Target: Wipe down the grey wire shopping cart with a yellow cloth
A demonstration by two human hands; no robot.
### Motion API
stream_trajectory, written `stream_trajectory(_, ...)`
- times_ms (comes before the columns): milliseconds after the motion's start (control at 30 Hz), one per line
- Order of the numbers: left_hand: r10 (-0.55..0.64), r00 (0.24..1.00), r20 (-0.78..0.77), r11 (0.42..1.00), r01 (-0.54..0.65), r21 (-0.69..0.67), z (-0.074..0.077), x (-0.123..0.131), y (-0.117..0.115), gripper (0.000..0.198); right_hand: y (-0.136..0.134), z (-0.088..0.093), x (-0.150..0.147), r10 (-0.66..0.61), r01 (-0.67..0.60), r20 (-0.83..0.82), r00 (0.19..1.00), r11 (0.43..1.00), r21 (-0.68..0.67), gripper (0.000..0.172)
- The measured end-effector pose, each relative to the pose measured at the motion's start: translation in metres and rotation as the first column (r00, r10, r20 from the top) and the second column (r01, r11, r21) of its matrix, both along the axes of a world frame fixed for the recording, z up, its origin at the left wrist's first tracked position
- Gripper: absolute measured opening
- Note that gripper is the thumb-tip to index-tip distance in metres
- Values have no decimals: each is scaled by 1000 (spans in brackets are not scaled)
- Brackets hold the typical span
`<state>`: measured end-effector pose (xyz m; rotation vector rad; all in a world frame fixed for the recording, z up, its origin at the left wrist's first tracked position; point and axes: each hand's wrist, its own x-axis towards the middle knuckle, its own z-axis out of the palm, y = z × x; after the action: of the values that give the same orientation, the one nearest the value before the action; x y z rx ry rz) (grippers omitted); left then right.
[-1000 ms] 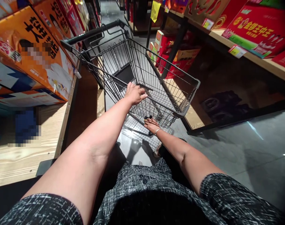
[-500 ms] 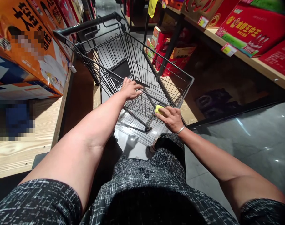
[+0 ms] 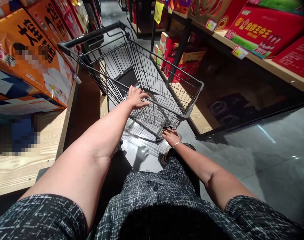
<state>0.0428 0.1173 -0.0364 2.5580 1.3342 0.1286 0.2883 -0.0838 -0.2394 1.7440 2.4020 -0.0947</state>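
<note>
A black wire shopping cart (image 3: 141, 75) stands at an angle in front of me, its handle at the far end. My left hand (image 3: 137, 97) lies on the near side of its top rim, fingers stretched and spread. Lower down, by the near end of the cart's wirework, my right hand (image 3: 170, 136) presses with bent fingers. Small bits of a yellow sponge (image 3: 171, 130) show at those fingertips; the hand covers most of it. A bracelet circles my right wrist.
Orange cartons (image 3: 39, 50) fill the wooden shelf (image 3: 19, 173) on the left. Red gift boxes (image 3: 269, 28) line the right shelf, with more red boxes (image 3: 189, 63) below. A yellow tag (image 3: 158, 12) hangs from the shelving. Shiny grey floor (image 3: 242, 146) extends to the right.
My right hand has moved down and slightly left with the yellow sponge, from the cart's top rim to its lower wirework. My left hand stays on the rim.
</note>
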Motion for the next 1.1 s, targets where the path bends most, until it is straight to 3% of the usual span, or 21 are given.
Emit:
stream_trajectory(233, -3, 1000, 8, 1000, 3, 13, -1, 0, 3, 49, 9, 17, 19, 110, -116, -72, 991, 991, -73, 15)
stream_trajectory(400, 4, 1000, 1, 999, -4, 39, -2, -1, 0, 52, -8, 54, 21, 123, -126, -82, 989, 992, -31, 21)
stream_trajectory(500, 22, 1000, -19, 999, -21, 46, -2, 0, -1, 55, -16, 95, 14, 156, -131, -147, 977, 977, 166, 40)
stream_trajectory(600, 46, 995, -87, 999, -43, 33, 3, 9, -9, 73, -7, 137, 6, 173, -36, -249, 953, 880, 473, 46)
stream_trajectory(700, 5, 988, -154, 1000, -5, 0, 8, 27, -30, 91, 16, 160, 4, 90, 124, -326, 941, 805, 580, 54)
stream_trajectory(833, -188, 975, -120, 982, 190, 5, 4, 50, -64, 81, 36, 158, 15, 1, 214, -404, 915, 847, 486, 63)
stream_trajectory(933, -165, 984, -66, 986, 166, 11, 0, 55, -76, 70, 31, 151, 33, 41, 188, -448, 893, 871, 454, 63)
stream_trajectory(1100, -160, 987, -25, 987, 159, -21, 0, 48, -69, 62, 8, 151, 61, 125, 138, -467, 875, 861, 490, 51)
